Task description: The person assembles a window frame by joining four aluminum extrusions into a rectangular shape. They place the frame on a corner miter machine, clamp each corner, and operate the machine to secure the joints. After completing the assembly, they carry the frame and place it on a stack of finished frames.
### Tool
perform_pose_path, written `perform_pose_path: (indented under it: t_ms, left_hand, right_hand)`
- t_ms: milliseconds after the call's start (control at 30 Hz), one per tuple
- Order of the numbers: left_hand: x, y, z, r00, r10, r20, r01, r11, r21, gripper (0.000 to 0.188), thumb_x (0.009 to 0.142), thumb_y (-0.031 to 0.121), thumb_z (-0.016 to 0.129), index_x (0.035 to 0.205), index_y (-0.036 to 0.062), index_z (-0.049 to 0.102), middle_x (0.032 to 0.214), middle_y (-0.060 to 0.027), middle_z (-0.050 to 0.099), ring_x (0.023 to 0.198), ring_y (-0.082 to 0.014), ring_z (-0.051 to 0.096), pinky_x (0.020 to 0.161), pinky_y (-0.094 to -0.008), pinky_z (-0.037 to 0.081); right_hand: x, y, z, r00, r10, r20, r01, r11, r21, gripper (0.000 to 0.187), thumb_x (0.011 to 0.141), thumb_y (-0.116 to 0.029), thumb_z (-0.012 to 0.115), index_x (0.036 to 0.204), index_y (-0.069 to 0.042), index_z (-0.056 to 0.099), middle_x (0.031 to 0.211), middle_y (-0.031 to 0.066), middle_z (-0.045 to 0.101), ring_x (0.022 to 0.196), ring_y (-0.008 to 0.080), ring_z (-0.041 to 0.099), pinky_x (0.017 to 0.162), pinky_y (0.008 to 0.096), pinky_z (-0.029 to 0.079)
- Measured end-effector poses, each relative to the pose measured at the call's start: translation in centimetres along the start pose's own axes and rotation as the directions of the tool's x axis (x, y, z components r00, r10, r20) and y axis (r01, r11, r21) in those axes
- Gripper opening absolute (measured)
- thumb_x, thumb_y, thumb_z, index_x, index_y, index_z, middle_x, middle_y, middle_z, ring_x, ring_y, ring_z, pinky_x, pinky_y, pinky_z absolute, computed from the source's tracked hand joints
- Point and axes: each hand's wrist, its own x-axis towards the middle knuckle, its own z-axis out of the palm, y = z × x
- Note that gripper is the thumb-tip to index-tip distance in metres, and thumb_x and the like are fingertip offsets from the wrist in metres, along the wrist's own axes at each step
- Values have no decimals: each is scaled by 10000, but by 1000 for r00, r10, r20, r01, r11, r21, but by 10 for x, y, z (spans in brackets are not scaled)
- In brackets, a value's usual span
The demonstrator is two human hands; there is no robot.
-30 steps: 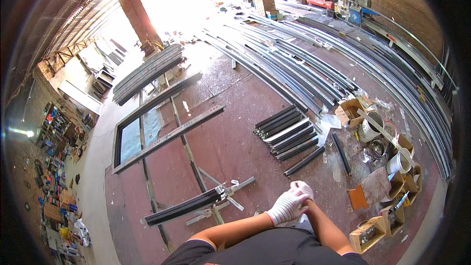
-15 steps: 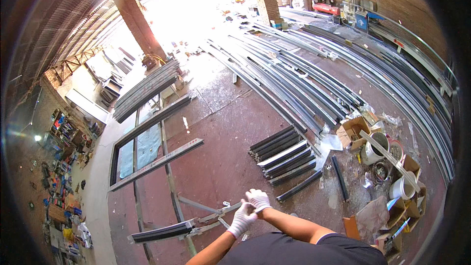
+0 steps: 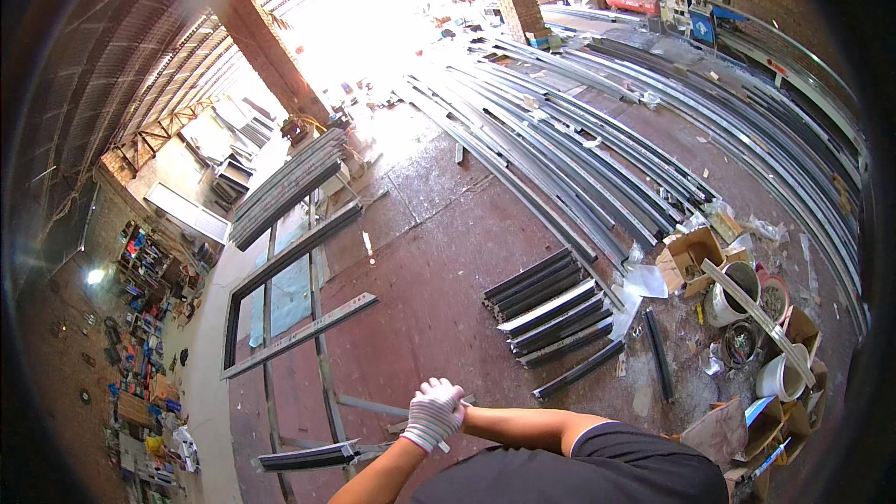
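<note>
Both hands meet low in the middle, in front of my dark shirt. White striped knit covers my left hand (image 3: 435, 413), whose fingers are bent and closed over the front of the right hand. Most of my right hand (image 3: 466, 401) is hidden behind the left, so its fingers cannot be made out. Whether anything lies between the hands does not show. Left of them, a short dark profile bundle (image 3: 308, 457) rests across the metal rails of a frame. Farther up, a rectangular dark frame with a pale front bar (image 3: 303, 334) lies on the same rails.
A stack of short black profiles (image 3: 551, 308) lies right of centre on the reddish floor. Long profiles (image 3: 560, 159) stretch away behind it. White buckets (image 3: 782, 377) and a cardboard box (image 3: 689, 258) stand at right. Shelves of tools and clutter (image 3: 154, 355) line the left.
My hands have shifted left and slightly down. The left hand now covers most of the right, whose gloved fingers showed before. The view has turned a little.
</note>
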Motion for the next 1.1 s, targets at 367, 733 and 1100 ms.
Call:
perform_pose_path:
  t_ms: [367,733,1100]
  left_hand:
    - [-20,34,-1,748,-641,169,391,221,-894,434,855,274,868,1098,22,612,920,-71,686,820,-177,655,768,-342,548]
    - [-9,45,-21,825,-438,-358,211,826,-523,228,860,159,792,775,71,600,679,-138,618,617,-365,632,593,-458,515]
    - [-30,34,-35,905,-404,-133,182,651,-737,163,840,132,753,816,42,619,766,-142,631,702,-314,650,664,-401,535]
  right_hand:
    - [104,-73,78,640,32,-768,-339,908,-245,354,1062,-319,578,1189,-9,693,1116,152,739,1060,315,708,1019,483,558]
    - [117,-102,148,806,182,-563,-151,983,101,329,1076,-284,487,1278,-33,554,1321,120,581,1260,267,556,1137,475,450]
    - [130,-112,148,905,92,-416,-229,928,-294,443,1046,-431,550,1218,-40,668,1185,160,689,1125,348,647,1083,578,480]
